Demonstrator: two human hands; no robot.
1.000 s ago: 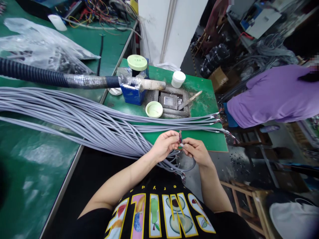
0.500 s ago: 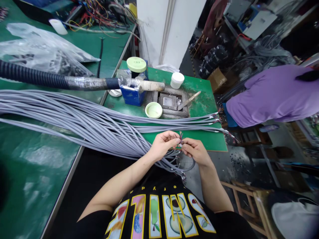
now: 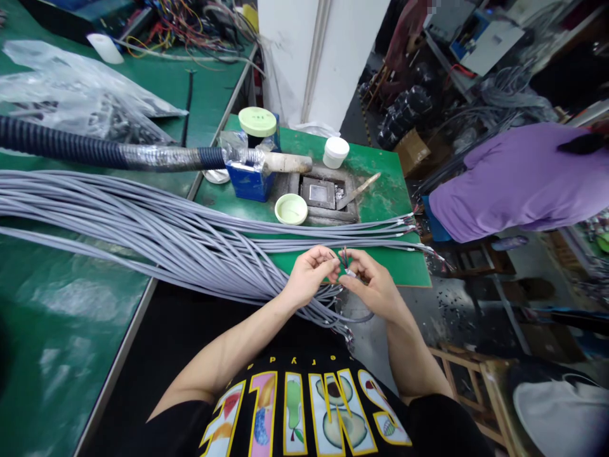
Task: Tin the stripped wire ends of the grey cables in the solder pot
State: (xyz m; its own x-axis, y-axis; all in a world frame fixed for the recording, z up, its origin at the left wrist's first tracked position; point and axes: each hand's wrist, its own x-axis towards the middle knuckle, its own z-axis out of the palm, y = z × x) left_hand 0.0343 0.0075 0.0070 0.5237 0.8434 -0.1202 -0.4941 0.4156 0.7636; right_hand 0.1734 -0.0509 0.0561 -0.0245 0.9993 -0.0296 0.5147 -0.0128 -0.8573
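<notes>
In front of my shirt, my right hand (image 3: 373, 282) is closed around the end of a grey cable, where thin coloured wires (image 3: 344, 257) fan out past a pale band. My left hand (image 3: 314, 273) pinches at a fine wire from this end, thumb against forefinger. Below my hands the cable (image 3: 364, 317) curves back to the left. A thick bundle of grey cables (image 3: 190, 235) runs in from the left and passes beneath my left forearm. Some of its stripped ends (image 3: 345, 330) hang near my shirt; others (image 3: 409, 222) lie along the right of the green table.
A solder pot (image 3: 320, 192) is set in the green table (image 3: 380, 209), with a flat stick (image 3: 359, 190) across it. Around it are a pale green dish (image 3: 291, 209), a white tub (image 3: 335, 152), a blue box (image 3: 250, 181) and a ribbed hose (image 3: 95, 152). A person in purple (image 3: 518, 178) is at right.
My right hand has shifted its hold and turned, its fingers now more curled round the cable end. My left hand has drawn slightly apart from it, and the wires are more spread.
</notes>
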